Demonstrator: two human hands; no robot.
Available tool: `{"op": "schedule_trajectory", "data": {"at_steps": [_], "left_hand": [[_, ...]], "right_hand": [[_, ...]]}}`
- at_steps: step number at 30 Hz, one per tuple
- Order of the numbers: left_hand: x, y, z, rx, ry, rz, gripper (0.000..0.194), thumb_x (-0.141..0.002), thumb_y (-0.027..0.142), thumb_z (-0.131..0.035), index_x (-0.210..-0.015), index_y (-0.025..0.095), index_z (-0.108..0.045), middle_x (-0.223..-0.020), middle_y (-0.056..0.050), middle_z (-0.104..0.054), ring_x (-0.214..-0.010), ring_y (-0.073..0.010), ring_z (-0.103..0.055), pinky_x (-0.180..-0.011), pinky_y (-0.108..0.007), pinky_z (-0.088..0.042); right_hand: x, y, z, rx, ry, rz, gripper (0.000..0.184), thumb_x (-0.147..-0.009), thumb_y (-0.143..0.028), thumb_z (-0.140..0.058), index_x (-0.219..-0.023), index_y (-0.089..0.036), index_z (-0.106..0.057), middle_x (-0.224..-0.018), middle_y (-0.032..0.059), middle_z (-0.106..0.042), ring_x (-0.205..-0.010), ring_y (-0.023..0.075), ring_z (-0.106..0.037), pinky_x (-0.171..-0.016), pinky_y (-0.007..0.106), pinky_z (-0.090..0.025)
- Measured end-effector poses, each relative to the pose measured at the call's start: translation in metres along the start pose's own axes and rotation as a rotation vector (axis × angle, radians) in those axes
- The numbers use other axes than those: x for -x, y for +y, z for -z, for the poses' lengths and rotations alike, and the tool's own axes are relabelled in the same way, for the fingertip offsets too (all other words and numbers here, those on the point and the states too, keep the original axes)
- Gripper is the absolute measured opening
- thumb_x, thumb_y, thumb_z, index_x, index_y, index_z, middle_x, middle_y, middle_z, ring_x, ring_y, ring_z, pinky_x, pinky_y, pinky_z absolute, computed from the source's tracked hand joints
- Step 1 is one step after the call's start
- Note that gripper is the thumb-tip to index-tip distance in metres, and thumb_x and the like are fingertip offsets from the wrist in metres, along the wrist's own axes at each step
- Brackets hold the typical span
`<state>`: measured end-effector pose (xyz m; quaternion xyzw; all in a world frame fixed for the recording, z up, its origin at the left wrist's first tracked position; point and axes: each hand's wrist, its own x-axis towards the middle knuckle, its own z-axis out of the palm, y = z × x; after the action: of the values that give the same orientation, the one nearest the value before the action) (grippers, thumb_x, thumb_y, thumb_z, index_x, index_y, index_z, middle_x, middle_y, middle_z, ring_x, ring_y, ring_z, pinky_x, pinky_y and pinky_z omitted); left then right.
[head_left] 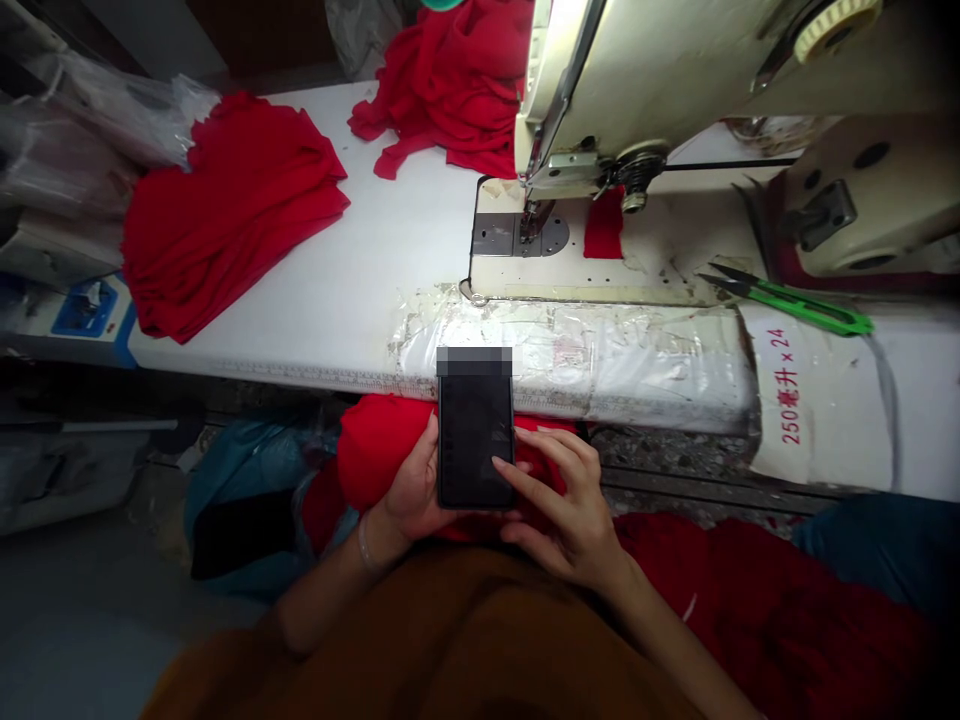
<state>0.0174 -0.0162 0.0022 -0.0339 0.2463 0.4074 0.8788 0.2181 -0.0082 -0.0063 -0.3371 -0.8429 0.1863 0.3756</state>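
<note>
My left hand [409, 490] grips a black smartphone [474, 440] from below and at its left edge, with the screen facing me. The top of the phone is blurred out. My right hand [559, 505] stands at the phone's right edge, its thumb and fingers closing over the edge and screen. A bunched red knit fabric [375, 450] lies just behind and under both hands, in my lap. A brown garment [412, 640] covers my lap and body below them.
An industrial sewing machine [600, 110] stands ahead on a white table [360, 290], with a small red fabric piece under its presser foot. Red fabric piles [232, 210] lie on the table. Green-handled thread snips [787, 305] rest at right. Plastic bags [90, 150] sit at far left.
</note>
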Motion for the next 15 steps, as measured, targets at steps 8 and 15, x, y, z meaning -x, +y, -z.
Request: {"op": "schedule_trajectory", "data": {"at_steps": [8,15], "left_hand": [[-0.0006,0.0002,-0.0028,0.012,0.009,-0.008,0.075,-0.101,0.059,-0.012,-0.132,0.012,-0.062,-0.129,-0.019,-0.064,-0.127,-0.0369,-0.055,-0.106,-0.065,-0.038],[-0.0006,0.0009,-0.0031,0.008,-0.019,0.001,0.078,-0.1,0.06,-0.009,-0.133,0.013,-0.061,-0.128,-0.019,-0.065,-0.126,-0.0369,-0.056,-0.104,-0.065,-0.04]], "right_hand": [[-0.0004,-0.0006,0.0,0.011,0.007,0.003,0.051,-0.09,-0.05,-0.06,-0.131,-0.019,-0.059,-0.138,0.0193,-0.047,-0.125,0.0355,-0.042,-0.098,0.059,-0.043],[0.0008,0.0005,-0.0006,0.006,0.008,0.005,0.051,-0.09,-0.049,-0.059,-0.13,-0.017,-0.059,-0.139,0.0195,-0.045,-0.126,0.0358,-0.041,-0.1,0.058,-0.041]]}}
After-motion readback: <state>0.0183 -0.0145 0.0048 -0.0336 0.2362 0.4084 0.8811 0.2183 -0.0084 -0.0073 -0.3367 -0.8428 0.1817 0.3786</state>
